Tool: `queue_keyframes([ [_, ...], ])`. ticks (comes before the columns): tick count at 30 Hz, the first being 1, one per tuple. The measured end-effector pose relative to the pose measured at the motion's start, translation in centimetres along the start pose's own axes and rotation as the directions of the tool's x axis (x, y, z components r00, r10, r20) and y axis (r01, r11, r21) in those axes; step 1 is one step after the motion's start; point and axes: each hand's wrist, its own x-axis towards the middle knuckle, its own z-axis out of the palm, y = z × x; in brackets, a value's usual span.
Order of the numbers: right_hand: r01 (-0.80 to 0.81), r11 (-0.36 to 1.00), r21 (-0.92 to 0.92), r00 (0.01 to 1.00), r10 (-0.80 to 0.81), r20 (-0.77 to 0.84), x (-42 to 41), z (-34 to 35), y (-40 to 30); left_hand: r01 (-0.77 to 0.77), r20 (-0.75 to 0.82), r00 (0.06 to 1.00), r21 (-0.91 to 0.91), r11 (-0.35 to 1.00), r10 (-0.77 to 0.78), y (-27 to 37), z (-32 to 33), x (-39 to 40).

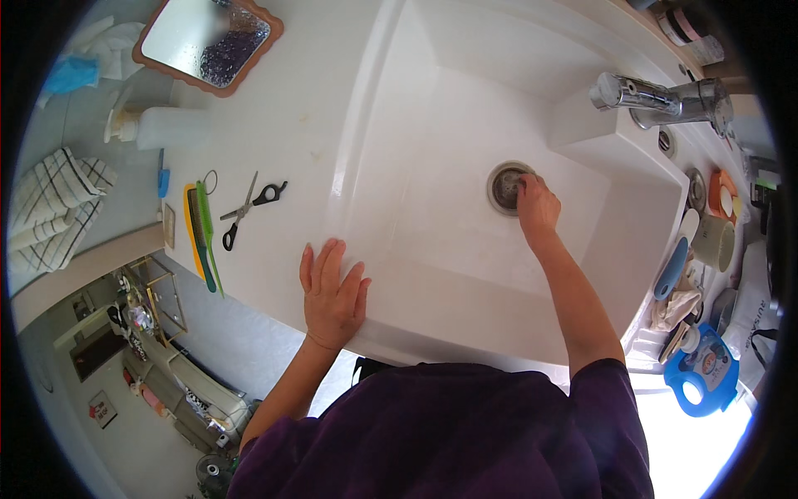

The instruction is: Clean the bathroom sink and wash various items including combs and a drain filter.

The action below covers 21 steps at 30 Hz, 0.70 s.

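My right hand (540,207) reaches down into the white ceramic sink (455,131). Its fingertips are at the round metal drain (504,188), touching its right side. Whether they pinch anything there is hidden by the hand. On the sink's left rim, near the front edge, my left hand (332,300) rests palm down with fingers spread and holds nothing. Farther left on the white counter lies a pair of black-handled scissors (244,211), blades apart. Beside them are a green comb (204,215) and a yellow comb (190,212).
A chrome faucet (667,103) juts over the basin's back right. A brown-framed mirror (212,43) and a white pump bottle (171,128) occupy the far left. Along the right ledge sit a blue-handled brush (672,269), a beige cup (714,243) and a blue detergent jug (707,368).
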Motion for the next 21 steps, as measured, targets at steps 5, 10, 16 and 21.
queue_keyframes([
  [5, 0.008, 1.000, -0.011, 1.000, -0.008, -0.013, -0.2, 0.2, -0.1, 0.006, 0.007, 1.000, 0.007, 1.000, -0.007, 0.0, 0.1, -0.1],
  [10, 0.149, 0.986, -0.079, 0.988, -0.146, 0.042, -0.3, 1.0, 1.4, 0.004, 0.004, 1.000, -0.004, 1.000, -0.004, 0.0, 0.1, -0.1],
  [16, 0.474, 0.849, -0.234, 0.875, -0.424, 0.233, 1.0, -0.4, 1.7, 0.009, 0.001, 1.000, -0.005, 1.000, -0.008, -0.1, 0.2, -0.1],
  [21, 0.623, 0.741, -0.250, 0.759, -0.496, 0.422, 2.3, -2.0, 1.2, 0.014, 0.000, 1.000, -0.024, 1.000, -0.014, -0.2, 0.1, -0.1],
])
